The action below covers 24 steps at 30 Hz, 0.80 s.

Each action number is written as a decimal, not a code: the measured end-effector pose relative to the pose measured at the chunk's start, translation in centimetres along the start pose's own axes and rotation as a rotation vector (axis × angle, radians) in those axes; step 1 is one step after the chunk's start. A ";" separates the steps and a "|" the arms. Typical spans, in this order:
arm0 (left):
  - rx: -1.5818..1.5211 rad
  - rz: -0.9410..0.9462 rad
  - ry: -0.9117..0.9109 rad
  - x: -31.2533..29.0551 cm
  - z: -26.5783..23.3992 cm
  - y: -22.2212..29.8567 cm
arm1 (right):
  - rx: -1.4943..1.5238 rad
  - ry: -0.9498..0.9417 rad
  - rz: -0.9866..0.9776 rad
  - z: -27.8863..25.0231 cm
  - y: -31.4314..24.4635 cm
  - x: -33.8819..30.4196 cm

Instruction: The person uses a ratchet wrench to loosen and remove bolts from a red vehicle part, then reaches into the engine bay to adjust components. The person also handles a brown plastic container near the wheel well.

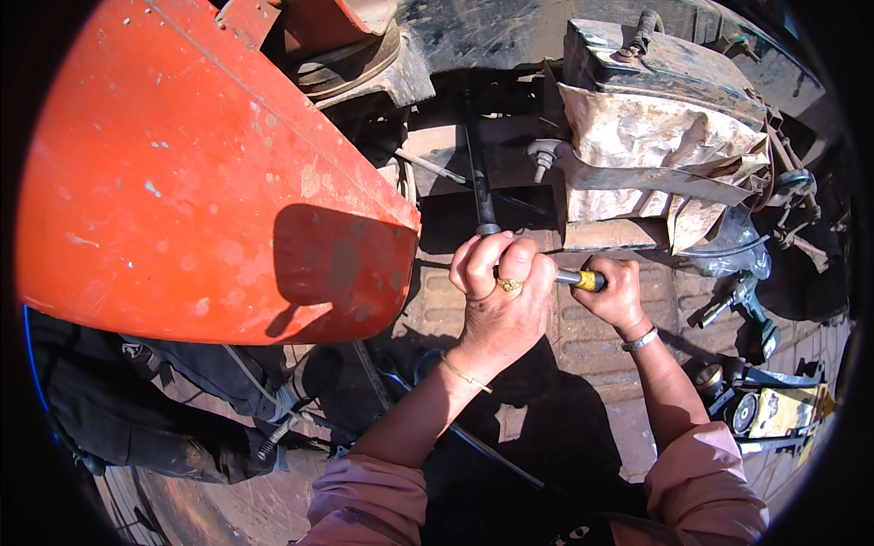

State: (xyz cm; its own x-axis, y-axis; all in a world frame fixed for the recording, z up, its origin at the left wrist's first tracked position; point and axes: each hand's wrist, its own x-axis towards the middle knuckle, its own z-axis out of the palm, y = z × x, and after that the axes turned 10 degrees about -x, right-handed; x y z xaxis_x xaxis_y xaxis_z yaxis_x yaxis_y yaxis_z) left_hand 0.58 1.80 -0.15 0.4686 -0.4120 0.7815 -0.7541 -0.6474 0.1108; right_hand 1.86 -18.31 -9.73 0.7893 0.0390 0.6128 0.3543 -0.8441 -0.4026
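My left hand [505, 296] is closed around the joint where a long black extension bar [478, 164] meets a socket wrench [587, 280]. The wrench's head is hidden in my fingers. To its right, my right hand [617, 293] wraps the end of the wrench's yellow-and-black handle, and a short bright length of shaft shows between the two hands. The bar runs away from me into a dark gap of the vehicle frame, where its far end is lost in shadow.
A large orange-red metal panel [209, 200] fills the left. At right stands a battery [674, 68], wrapped in pale sheeting under a strap. A teal power tool [754, 314] and a yellow case [787, 414] lie beyond my right arm. Dark fabric [155, 400] bunches below the panel.
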 end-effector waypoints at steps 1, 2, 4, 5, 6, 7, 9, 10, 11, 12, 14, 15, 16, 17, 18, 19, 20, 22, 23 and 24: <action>0.001 0.004 -0.010 0.0 0.0 -0.1 | 0.006 -0.006 0.005 0.0 0.0 0.0; 0.006 0.008 -0.010 0.0 0.0 -0.1 | 0.011 -0.013 0.010 0.0 0.0 0.0; 0.015 0.015 -0.011 -0.1 0.1 -0.1 | 0.012 -0.007 0.009 0.1 0.1 -0.1; 0.016 0.014 -0.012 -0.1 0.1 -0.2 | 0.027 -0.009 0.010 0.1 0.1 -0.1; 0.018 0.013 -0.013 -0.1 0.1 -0.2 | 0.009 -0.004 0.009 0.1 0.1 -0.1; 0.021 0.011 -0.017 -0.1 0.0 -0.1 | 0.006 -0.005 0.010 0.1 0.1 -0.1; 0.023 0.010 -0.015 -0.1 0.0 -0.1 | 0.010 -0.001 0.017 0.3 0.1 -0.2; 0.026 0.009 -0.016 -0.1 0.0 -0.1 | 0.016 0.004 0.024 0.5 0.0 -0.3; 0.020 0.019 -0.019 -0.1 0.0 -0.2 | 0.040 0.013 0.034 0.7 -0.1 -0.4; 0.014 0.029 -0.022 -0.1 0.0 -0.3 | 0.021 0.004 0.042 1.0 -0.3 -0.6; 0.026 0.054 -0.015 0.0 0.1 -0.6 | 0.038 -0.005 0.061 1.7 -0.6 -0.7; 0.036 0.062 -0.019 -0.1 0.1 -0.7 | 0.054 0.018 0.055 1.8 -0.6 -0.8; 0.045 0.070 -0.022 -0.1 0.1 -0.7 | 0.042 0.010 0.053 2.0 -0.6 -0.8; 0.035 0.075 -0.024 -0.2 0.1 -0.8 | 0.045 0.014 0.062 2.1 -0.7 -0.9; 0.036 0.071 -0.037 -0.3 0.0 -0.8 | 0.042 0.022 0.066 2.1 -0.6 -0.9; 0.039 0.070 -0.036 -0.3 0.1 -0.8 | 0.051 0.015 0.074 2.1 -0.6 -0.9; 0.042 0.069 -0.031 -0.3 0.1 -0.8 | 0.057 0.009 0.080 2.1 -0.6 -1.0; 0.038 0.065 -0.028 -0.4 0.2 -0.7 | 0.068 0.011 0.084 2.1 -0.5 -1.0; 0.037 0.070 -0.029 -0.3 0.2 -0.8 | 0.072 0.019 0.082 2.1 -0.6 -1.0; 0.037 0.076 -0.031 -0.3 0.1 -0.8 | 0.092 0.020 0.078 2.2 -0.6 -1.0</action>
State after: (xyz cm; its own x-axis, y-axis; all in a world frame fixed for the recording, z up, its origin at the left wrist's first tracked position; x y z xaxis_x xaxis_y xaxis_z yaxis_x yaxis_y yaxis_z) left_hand 1.11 2.39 -0.54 0.4253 -0.4804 0.7671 -0.7710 -0.6362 0.0290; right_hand 1.94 -16.66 -11.58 0.8063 -0.0366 0.5903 0.3374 -0.7913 -0.5099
